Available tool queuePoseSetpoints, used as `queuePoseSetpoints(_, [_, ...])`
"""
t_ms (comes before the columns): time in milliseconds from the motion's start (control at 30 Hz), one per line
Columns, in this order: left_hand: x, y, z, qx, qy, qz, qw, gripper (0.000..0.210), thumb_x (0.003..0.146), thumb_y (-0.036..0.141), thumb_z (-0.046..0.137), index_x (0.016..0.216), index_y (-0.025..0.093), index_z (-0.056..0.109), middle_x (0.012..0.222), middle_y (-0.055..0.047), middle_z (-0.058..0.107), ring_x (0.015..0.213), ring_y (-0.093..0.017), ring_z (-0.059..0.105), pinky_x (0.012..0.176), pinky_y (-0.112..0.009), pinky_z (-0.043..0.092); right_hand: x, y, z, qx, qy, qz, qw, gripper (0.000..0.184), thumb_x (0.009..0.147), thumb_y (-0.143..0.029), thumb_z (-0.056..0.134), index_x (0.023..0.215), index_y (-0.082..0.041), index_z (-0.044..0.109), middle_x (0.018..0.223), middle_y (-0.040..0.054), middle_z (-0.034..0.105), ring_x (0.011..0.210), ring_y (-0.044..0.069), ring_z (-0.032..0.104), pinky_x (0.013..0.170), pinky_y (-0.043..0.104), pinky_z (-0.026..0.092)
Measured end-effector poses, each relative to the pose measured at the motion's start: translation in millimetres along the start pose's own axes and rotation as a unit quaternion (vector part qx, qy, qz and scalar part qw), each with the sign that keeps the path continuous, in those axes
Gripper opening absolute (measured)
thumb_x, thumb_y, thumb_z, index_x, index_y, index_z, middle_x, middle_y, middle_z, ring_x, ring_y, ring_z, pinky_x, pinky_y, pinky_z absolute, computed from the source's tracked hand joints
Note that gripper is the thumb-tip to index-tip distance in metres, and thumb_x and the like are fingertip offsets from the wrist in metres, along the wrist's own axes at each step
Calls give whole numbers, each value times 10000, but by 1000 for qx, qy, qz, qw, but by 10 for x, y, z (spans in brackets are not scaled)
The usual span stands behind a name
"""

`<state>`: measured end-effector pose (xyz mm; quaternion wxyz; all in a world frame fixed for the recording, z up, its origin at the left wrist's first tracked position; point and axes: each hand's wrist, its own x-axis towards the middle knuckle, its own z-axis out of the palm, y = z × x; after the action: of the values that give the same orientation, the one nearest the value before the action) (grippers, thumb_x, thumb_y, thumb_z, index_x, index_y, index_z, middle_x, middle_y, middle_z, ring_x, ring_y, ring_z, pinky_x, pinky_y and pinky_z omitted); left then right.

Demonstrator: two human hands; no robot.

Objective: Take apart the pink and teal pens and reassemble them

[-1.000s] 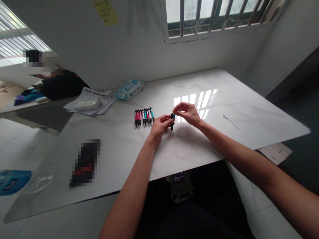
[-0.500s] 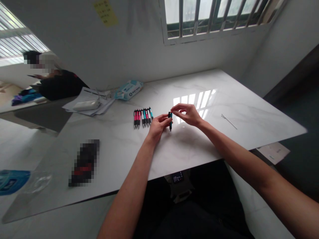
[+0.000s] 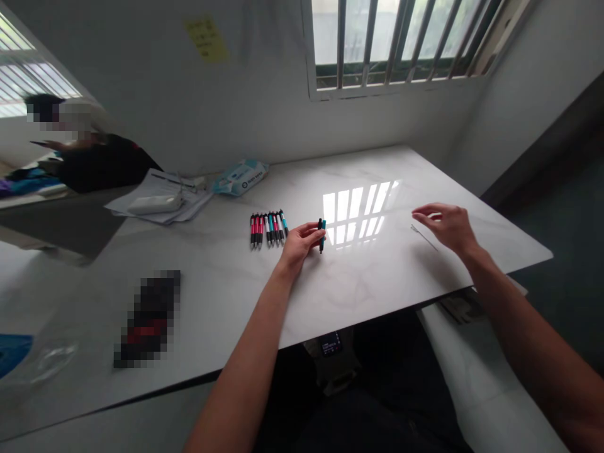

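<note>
Upright between the thumb and fingers of my left hand (image 3: 298, 244) is a teal and black pen (image 3: 323, 233). My fingers hide part of its barrel. My right hand (image 3: 446, 225) is off to the right, above the table, with thumb and forefinger tips nearly together in a pinch. Whether anything small sits between those tips cannot be made out. Just below it a thin, pale stick that looks like a pen refill (image 3: 427, 239) lies on the table. Left of my left hand, several red, white and teal pens (image 3: 268, 228) lie side by side in two groups.
A blue and white wipes pack (image 3: 241, 178) lies at the back of the white marbled table (image 3: 358, 277). Papers (image 3: 165, 211) with a white object are left of it. A blurred dark object (image 3: 150, 318) lies front left. Another person (image 3: 101, 160) sits beyond the partition.
My right hand has left the top of the pen and moved right, over the thin stick. My left hand still holds the pen in about the same spot. The view has shifted slightly.
</note>
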<state>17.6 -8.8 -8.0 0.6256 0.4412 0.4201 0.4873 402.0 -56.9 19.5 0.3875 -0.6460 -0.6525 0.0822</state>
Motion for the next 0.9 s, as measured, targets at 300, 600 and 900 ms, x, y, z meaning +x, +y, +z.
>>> queuePoseSetpoints(300, [-6, -13, 6, 9, -3, 8, 1000, 546, 551, 399, 1026, 990, 159, 808, 901, -66, 777, 823, -178, 707, 879, -371, 572, -517, 437, -157, -218, -73, 91, 969, 309, 900, -513, 704, 972, -260, 865, 976, 103, 844, 874, 327, 777, 819, 436, 573])
queuePoseSetpoints(600, [-27, -14, 18, -4, -1, 14, 1000, 552, 535, 392, 1034, 978, 156, 806, 909, -63, 778, 821, -171, 704, 868, -364, 568, -149, 360, -4, -181, -30, 106, 977, 304, 959, -353, 608, 1085, -169, 816, 1001, 167, 808, 911, 309, 739, 850, 441, 547])
queuePoseSetpoints(900, [-22, -15, 11, 1, -3, 12, 1000, 547, 528, 382, 1035, 975, 162, 809, 913, -64, 781, 822, -173, 699, 868, -363, 555, 407, -862, 782, 329, -170, 19, 929, 377, 873, -511, 787, 1042, -174, 796, 896, 62, 745, 747, 152, 636, 671, 300, 544])
